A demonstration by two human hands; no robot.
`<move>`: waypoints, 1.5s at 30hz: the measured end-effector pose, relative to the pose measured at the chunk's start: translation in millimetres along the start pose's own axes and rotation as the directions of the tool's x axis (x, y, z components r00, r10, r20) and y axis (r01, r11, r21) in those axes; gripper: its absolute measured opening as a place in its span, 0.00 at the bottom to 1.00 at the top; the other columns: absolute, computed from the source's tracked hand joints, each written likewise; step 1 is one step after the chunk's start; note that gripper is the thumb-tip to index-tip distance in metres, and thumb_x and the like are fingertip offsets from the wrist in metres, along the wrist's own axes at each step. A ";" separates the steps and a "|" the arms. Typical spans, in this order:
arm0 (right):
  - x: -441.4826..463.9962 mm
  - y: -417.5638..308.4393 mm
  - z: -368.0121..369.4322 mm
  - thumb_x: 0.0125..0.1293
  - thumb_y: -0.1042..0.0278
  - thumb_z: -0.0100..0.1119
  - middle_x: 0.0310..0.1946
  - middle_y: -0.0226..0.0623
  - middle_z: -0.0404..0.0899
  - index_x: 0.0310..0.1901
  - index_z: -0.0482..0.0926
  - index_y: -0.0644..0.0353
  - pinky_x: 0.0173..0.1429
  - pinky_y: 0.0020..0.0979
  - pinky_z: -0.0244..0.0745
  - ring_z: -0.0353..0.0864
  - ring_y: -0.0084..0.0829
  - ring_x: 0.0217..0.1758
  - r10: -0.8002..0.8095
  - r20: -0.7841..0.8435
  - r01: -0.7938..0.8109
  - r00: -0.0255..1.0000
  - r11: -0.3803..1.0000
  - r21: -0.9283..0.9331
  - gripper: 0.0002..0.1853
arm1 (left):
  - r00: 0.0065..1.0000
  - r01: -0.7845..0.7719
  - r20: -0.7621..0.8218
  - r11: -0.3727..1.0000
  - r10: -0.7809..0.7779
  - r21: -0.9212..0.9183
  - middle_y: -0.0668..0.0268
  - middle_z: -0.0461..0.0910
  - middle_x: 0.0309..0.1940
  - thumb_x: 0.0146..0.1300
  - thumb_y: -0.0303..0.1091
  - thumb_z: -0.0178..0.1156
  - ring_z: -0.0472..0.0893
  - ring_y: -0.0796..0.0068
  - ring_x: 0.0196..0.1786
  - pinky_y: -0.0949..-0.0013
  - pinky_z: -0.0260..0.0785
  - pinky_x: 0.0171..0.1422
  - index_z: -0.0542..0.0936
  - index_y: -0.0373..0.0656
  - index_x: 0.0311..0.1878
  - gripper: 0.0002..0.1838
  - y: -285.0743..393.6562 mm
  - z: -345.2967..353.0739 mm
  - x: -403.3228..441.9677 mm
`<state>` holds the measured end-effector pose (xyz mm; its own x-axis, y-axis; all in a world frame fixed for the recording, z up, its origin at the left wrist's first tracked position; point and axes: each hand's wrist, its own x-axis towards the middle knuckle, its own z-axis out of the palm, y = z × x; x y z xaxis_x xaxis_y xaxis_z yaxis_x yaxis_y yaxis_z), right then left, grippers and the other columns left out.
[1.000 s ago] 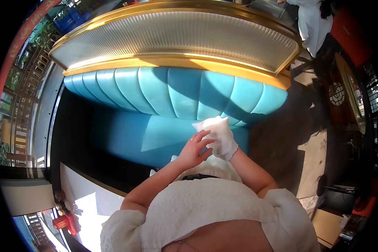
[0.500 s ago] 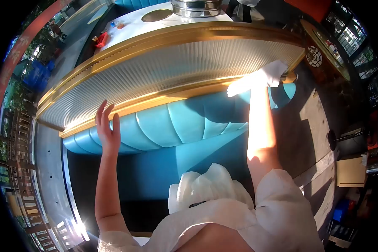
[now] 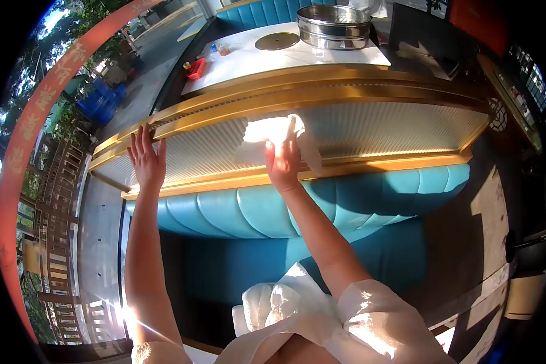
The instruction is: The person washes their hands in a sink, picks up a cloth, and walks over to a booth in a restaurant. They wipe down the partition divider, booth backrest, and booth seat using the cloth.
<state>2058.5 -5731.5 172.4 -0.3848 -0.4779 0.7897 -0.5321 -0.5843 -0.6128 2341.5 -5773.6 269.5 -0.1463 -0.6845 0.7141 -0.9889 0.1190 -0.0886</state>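
Note:
My right hand (image 3: 283, 162) presses a white cloth (image 3: 267, 129) against the ribbed glass panel (image 3: 376, 130) on top of the booth's backrest. The cloth hangs loose on both sides of the fingers and is brightly sunlit. Farther left, my left hand (image 3: 147, 162) is open with its fingers spread, the tips at the gold frame (image 3: 224, 110) along the panel's upper edge. Whether the palm touches the glass I cannot tell. Below both hands runs the padded turquoise backrest (image 3: 224, 212).
Beneath the backrest is a blue bench seat (image 3: 370, 249). Beyond the panel, a white table (image 3: 249, 67) carries a steel steamer (image 3: 333, 30), a round metal plate (image 3: 277, 41) and a red box (image 3: 195, 68). A red banner (image 3: 39, 115) curves along the left.
My right hand has moved left along the panel with the cloth, from its right end to near the middle. My left hand has reached up to the gold frame. The view has tilted up.

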 end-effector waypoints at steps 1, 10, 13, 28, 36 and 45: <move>2.0 8.6 -12.2 0.58 0.76 0.53 0.59 0.62 0.58 0.57 0.61 0.71 0.66 0.54 0.48 0.55 0.62 0.64 -0.181 -0.076 0.170 0.981 0.976 -0.138 0.25 | 1.000 -0.013 -0.002 1.000 0.013 -0.011 0.58 0.58 0.65 0.65 0.52 0.45 0.53 0.54 0.70 0.48 0.38 0.72 0.55 0.50 0.67 0.30 0.8 1.3 -1.1; 157.4 9.8 -111.0 0.63 0.53 0.49 0.49 0.30 0.77 0.44 0.77 0.57 0.64 0.44 0.53 0.70 0.35 0.56 -0.273 0.071 0.224 0.959 0.581 -0.782 0.17 | 0.995 -0.011 -0.096 1.000 0.012 0.006 0.59 0.60 0.63 0.63 0.52 0.49 0.55 0.52 0.68 0.47 0.41 0.70 0.57 0.49 0.66 0.31 5.3 5.2 -1.5; 147.3 31.8 -116.0 0.64 0.54 0.47 0.50 0.30 0.76 0.44 0.78 0.55 0.66 0.48 0.48 0.68 0.37 0.58 -0.142 -0.043 0.062 0.989 0.660 -0.749 0.16 | 0.992 -0.003 -0.124 1.000 0.003 -0.002 0.60 0.61 0.63 0.63 0.52 0.49 0.56 0.52 0.68 0.45 0.42 0.70 0.58 0.49 0.65 0.31 5.4 7.2 -1.2; 11.9 -107.0 111.8 0.62 0.74 0.46 0.61 0.44 0.65 0.58 0.66 0.58 0.61 0.40 0.59 0.64 0.42 0.63 -0.434 0.296 0.517 0.851 0.593 -0.617 0.21 | 0.996 -0.080 -0.004 0.850 0.091 -0.521 0.55 0.51 0.68 0.57 0.37 0.58 0.50 0.50 0.70 0.51 0.43 0.71 0.57 0.45 0.66 0.35 -80.9 -5.4 -94.3; 22.5 -105.4 147.0 0.60 0.71 0.52 0.57 0.30 0.71 0.55 0.73 0.53 0.65 0.45 0.52 0.66 0.38 0.62 -0.530 0.327 0.542 0.782 0.319 -0.778 0.19 | 0.880 0.437 0.418 0.733 -0.228 -0.521 0.52 0.64 0.60 0.61 0.33 0.53 0.62 0.49 0.63 0.55 0.54 0.66 0.65 0.40 0.60 0.23 -277.5 7.6 -327.7; -67.7 -200.3 407.1 0.65 0.63 0.41 0.66 0.30 0.58 0.62 0.65 0.48 0.73 0.38 0.38 0.53 0.31 0.70 -0.750 0.506 0.899 0.426 0.286 -0.333 0.22 | 0.871 0.486 0.384 0.648 -0.305 -0.587 0.52 0.66 0.57 0.61 0.30 0.51 0.65 0.50 0.60 0.56 0.57 0.64 0.68 0.38 0.56 0.19 -324.4 0.3 -316.3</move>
<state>2498.2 -5849.1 229.7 0.6168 -0.0978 0.7810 -0.7491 -0.3777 0.5443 2708.6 -5595.9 72.1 0.1652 -0.9089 0.3828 -0.6974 0.1668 0.6970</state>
